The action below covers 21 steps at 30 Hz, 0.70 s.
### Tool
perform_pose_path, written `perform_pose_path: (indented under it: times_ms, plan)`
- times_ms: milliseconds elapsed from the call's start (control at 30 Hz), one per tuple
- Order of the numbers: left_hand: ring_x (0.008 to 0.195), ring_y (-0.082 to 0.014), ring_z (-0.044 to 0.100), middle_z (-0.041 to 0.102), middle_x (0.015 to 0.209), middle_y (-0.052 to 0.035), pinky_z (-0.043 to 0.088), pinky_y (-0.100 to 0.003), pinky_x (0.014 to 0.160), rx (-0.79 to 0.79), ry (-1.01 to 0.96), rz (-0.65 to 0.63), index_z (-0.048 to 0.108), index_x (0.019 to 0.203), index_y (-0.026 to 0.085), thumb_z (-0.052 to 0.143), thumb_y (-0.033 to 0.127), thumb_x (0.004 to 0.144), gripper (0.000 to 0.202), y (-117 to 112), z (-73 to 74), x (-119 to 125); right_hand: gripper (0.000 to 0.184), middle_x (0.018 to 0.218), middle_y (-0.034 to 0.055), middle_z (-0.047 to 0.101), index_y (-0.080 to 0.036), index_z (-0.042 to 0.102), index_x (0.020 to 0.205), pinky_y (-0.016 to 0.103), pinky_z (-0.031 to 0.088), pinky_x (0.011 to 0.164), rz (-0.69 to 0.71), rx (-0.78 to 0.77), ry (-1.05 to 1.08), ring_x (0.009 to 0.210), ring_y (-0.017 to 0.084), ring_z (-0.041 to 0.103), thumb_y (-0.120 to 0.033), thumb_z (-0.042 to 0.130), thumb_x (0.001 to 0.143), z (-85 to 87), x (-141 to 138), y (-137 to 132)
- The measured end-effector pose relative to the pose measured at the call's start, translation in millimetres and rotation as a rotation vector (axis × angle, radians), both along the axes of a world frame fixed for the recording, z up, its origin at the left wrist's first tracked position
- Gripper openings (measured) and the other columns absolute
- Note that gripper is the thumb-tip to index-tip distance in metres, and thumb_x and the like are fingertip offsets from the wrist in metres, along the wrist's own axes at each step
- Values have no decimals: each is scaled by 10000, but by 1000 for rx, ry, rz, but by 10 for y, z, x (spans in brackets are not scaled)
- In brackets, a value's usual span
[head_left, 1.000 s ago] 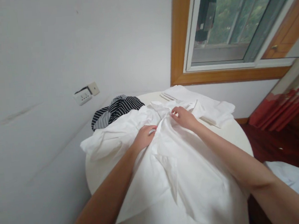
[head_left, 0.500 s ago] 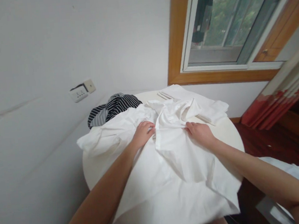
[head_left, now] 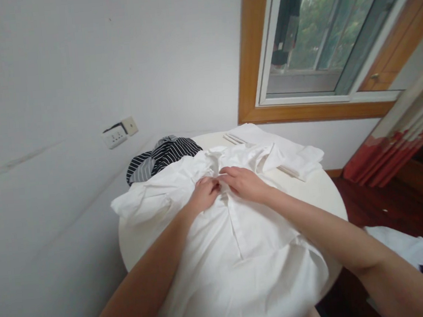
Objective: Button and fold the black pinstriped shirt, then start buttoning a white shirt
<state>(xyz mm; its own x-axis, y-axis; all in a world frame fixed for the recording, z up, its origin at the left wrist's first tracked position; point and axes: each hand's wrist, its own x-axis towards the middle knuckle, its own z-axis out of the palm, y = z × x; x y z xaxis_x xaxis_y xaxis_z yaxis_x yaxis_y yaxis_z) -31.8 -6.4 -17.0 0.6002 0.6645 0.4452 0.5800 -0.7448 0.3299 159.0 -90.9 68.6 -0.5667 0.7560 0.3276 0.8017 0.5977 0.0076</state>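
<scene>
A white shirt [head_left: 242, 254] lies spread over a round white table [head_left: 325, 188], its front placket running toward me. My left hand [head_left: 205, 194] and my right hand [head_left: 243, 183] meet near the collar end of the shirt. The fingers of both hands are curled and pinch the fabric at the placket, fingertips almost touching. Both forearms stretch across the shirt's body.
A black-and-white striped garment [head_left: 163, 158] sits bunched at the table's back left by the wall. Folded white cloth [head_left: 288, 154] lies at the back right. A wall socket [head_left: 115, 136], a wood-framed window [head_left: 320, 45], a red curtain [head_left: 392, 152] and more white cloth [head_left: 408, 250] surround the table.
My right hand has moved left from the shirt's right side to meet my left hand at the placket. The shirt's front has been drawn flat and closed.
</scene>
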Motion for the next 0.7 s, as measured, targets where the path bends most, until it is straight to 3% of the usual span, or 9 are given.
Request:
perform_pose_path:
  times_ms: [100,233,367,500,700]
  plan:
    - [941,-235,596,664,938,-98,453,-421,924,-5,-49,9,647,919,173,450,215,894,203,-3,20,3,559,1409,66,467,-256,406,1412,292,431,935,67,-55,90,1156,186,526,-77,408,882,-177,-112,146]
    - [895,-211,591,659,894,-83,475,-376,876,-40,-108,-48,633,899,181,383,282,944,273,-27,76,-10,520,1183,84,580,-212,423,1388,292,450,880,-38,-88,133,1023,188,574,-106,424,879,-473,-58,305]
    - [942,-201,611,683,967,-80,473,-351,896,-169,-181,-104,640,969,186,372,304,954,294,-33,121,-12,305,1028,69,570,-175,589,1123,263,442,799,-107,-68,271,899,169,566,-139,425,868,-627,-1,367]
    - [981,-203,620,682,1025,-84,481,-352,908,-275,-207,-125,629,1040,173,370,318,956,308,-45,147,-11,168,851,31,536,-176,603,805,245,412,747,-173,-110,460,805,151,528,-146,439,825,-671,6,465]
    - [1087,-232,555,653,1099,-94,415,-397,998,-122,-76,-151,602,1147,191,412,294,937,301,-128,188,-17,232,680,-4,471,-192,487,562,244,381,707,-184,-208,663,730,140,502,-176,421,784,-700,53,597]
